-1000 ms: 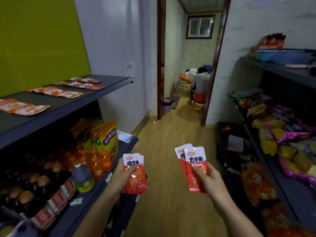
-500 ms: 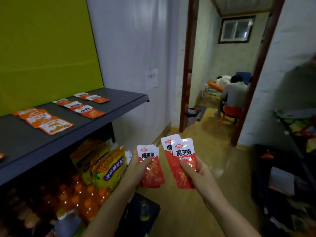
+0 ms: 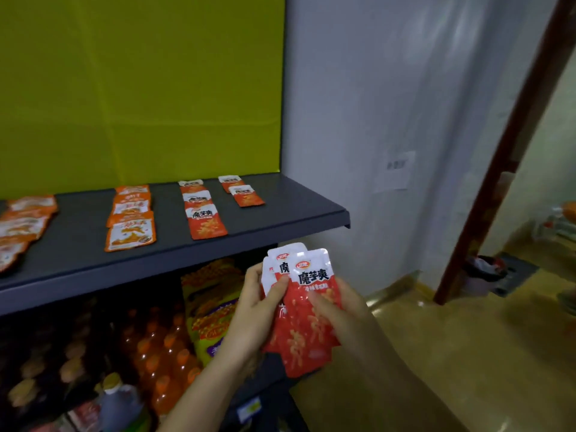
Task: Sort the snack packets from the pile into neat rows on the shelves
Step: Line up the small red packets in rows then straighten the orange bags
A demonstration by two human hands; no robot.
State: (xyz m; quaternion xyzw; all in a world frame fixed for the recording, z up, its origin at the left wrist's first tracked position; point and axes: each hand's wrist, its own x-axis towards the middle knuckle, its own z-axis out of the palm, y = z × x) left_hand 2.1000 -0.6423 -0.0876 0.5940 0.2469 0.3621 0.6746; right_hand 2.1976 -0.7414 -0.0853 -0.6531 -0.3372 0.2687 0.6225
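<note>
Red packets (image 3: pixel 307 310) are gathered into one overlapping fan just below the near right corner of the grey shelf (image 3: pixel 290 219). They are held upright with their printed faces toward the person, probably so they can be squared up and dealt out singly. The left hand (image 3: pixel 254 310) pinches the back ones, thumb across their fronts, and the right hand (image 3: pixel 339 313) pinches the front one, thumb on its face. Matching packets already lie on the shelf in a row of three (image 3: pixel 204 213), with a shorter row of two (image 3: pixel 241 191) to its right that likely needs filling. Half a second ago each hand held its own bunch, apart; now the bunches have met, and the view has turned toward the shelf.
</note>
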